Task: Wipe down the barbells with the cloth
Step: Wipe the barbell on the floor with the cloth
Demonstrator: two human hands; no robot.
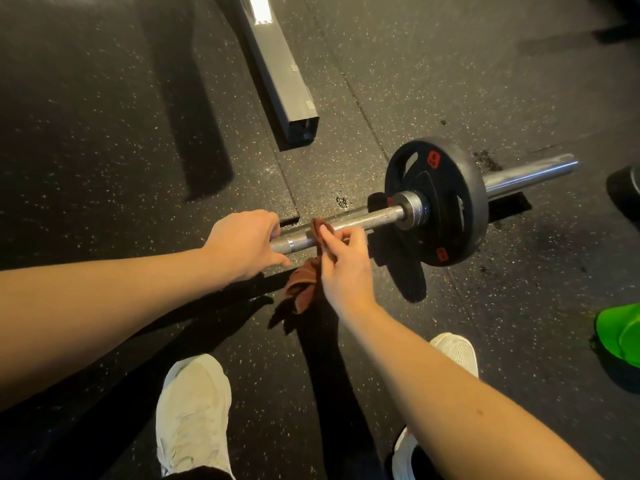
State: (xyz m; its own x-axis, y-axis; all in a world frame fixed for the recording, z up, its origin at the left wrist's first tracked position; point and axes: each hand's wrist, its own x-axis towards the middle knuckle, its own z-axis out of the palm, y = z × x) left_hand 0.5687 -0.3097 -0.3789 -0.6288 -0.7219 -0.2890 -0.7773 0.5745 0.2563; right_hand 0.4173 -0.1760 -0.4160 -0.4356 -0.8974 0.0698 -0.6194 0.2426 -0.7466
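From the head camera, the chrome steel barbell (363, 220) lies on the black speckled rubber floor (104, 150), its shaft cross-hatched with knurling between smooth bands. A black round weight plate with red labels (446, 202) sits on the smooth sleeve, which runs on to the right. The left hand (246, 242) curls its fingers over the shaft and grips it. The right hand (346, 268) pinches a rust-brown, soft, crumpled cloth (301, 282) between thumb and fingertips. The top of the cloth is draped over the shaft just beside the left hand and the rest hangs toward the floor.

I judge the wiping is underway on the shaft. The stretch toward the plate, the collar and the sleeve look likely still to do, though no visible sheen tells cleaned metal from uncleaned.

A grey square-section metal tube (277, 71) lies beyond.
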